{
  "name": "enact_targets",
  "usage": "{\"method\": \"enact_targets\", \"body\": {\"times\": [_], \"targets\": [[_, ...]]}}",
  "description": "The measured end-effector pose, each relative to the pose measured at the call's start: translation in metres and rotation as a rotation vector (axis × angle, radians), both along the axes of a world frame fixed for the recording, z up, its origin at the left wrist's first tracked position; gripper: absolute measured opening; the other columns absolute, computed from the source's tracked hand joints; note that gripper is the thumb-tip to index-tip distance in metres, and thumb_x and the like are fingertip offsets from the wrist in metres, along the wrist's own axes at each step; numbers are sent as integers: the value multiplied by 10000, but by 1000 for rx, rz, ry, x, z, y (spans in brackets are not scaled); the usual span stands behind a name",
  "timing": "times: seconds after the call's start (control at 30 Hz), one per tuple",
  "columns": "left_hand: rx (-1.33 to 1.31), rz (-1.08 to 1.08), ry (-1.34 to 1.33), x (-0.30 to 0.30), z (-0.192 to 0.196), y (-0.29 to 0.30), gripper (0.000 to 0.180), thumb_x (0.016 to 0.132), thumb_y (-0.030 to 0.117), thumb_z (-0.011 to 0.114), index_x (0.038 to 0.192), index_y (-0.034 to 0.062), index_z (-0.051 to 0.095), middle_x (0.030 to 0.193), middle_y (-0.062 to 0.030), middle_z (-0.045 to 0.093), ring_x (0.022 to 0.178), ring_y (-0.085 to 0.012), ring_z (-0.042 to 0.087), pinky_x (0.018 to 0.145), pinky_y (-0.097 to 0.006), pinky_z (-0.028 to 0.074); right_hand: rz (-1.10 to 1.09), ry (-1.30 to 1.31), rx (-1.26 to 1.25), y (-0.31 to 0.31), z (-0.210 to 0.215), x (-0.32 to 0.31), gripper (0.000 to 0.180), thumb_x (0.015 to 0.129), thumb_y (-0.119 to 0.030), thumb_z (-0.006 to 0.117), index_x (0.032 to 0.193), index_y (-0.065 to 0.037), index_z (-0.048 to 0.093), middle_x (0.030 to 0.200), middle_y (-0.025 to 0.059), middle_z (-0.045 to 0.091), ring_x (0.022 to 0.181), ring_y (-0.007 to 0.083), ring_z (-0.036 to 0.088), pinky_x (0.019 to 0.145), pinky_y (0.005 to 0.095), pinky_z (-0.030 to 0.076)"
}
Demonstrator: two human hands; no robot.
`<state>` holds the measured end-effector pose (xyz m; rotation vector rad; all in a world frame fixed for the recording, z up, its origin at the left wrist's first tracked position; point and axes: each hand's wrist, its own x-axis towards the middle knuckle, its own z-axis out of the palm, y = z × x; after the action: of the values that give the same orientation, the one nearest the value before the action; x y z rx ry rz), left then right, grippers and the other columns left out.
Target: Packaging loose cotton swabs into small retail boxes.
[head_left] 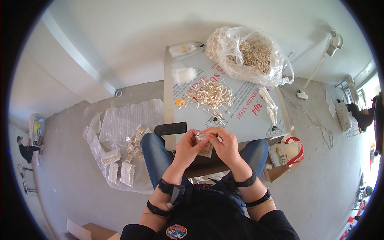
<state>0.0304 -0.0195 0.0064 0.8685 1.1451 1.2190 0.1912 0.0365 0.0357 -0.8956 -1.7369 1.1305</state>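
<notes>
Between my hands, just past the table's near edge, is a small clear packet of cotton swabs (206,151). My left hand (186,151) pinches its top left side, and my right hand (225,147) has thumb and fingers closed on the top right corner. The fingers hide much of the packet's upper edge. On the table beyond lies a loose pile of cotton swabs (212,95). Left of that pile sits a small yellow label or card (180,103). Further left is a stack of clear plastic bags (184,75).
A large clear bag of swabs (256,52) stands at the table's back right. White cloth (270,106) lies right; a black strip (171,128) overhangs the left edge. Bubble wrap (132,116) with swab packs (127,173) covers floor at left. A carton (276,173) is at right.
</notes>
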Motion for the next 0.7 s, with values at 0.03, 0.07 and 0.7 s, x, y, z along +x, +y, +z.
{"method": "enact_targets", "body": {"times": [0.03,0.07,0.7], "targets": [[40,67,-26,4,-3,0,306,956,70,720,1210,53,550,1080,-25,647,1004,-111,631,891,-270,530,0,-1,1,-1,-3,-4,93,936,-30,682,1018,9,702,999,107,729,870,213,690,783,307,536],[80,133,-52,6,-7,2,251,968,68,703,1178,54,566,1043,-19,657,969,-103,637,881,-263,534,-79,70,-53,-2,-6,-9,118,927,-31,693,1041,-2,706,967,95,725,852,194,687,760,301,534],[19,355,499,-1,-166,35,196,992,215,666,1029,24,647,942,-77,690,903,-138,636,813,-289,503,-180,-29,-499,22,-171,-48,124,981,-90,656,931,22,643,809,92,712,695,134,691,622,278,575]]}}
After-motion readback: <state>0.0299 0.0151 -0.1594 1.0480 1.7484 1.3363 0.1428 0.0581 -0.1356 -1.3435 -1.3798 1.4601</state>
